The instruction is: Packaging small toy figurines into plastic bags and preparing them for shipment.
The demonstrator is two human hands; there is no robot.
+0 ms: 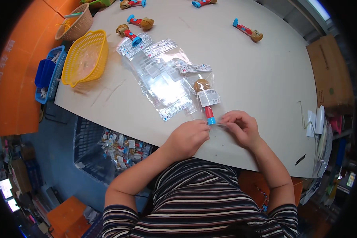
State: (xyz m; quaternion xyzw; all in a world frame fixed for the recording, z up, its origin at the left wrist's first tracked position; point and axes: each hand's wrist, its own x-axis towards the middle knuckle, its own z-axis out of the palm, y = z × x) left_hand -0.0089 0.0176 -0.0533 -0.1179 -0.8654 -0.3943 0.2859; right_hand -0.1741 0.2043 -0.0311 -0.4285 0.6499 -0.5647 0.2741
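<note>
In front of me lies a clear plastic bag (215, 83) with a printed header strip at its far end. Inside it is a toy candy dispenser (209, 114) with a brown head, red stem and blue foot; a white label covers its middle. At the bag's near end, my left hand (188, 137) pinches the left edge beside the blue foot. My right hand (242, 127) holds the right edge between thumb and fingers. Left of this bag, several flat clear bags (162, 77) overlap in a spread pile.
Loose dispensers (248, 31) lie about the far table. At the left stand a yellow basket (104, 51), a beige basket (85, 23) and a blue basket (39, 97). A crate (83, 137) of bagged dispensers sits below the table's left edge. A cardboard box (331, 73) borders the right.
</note>
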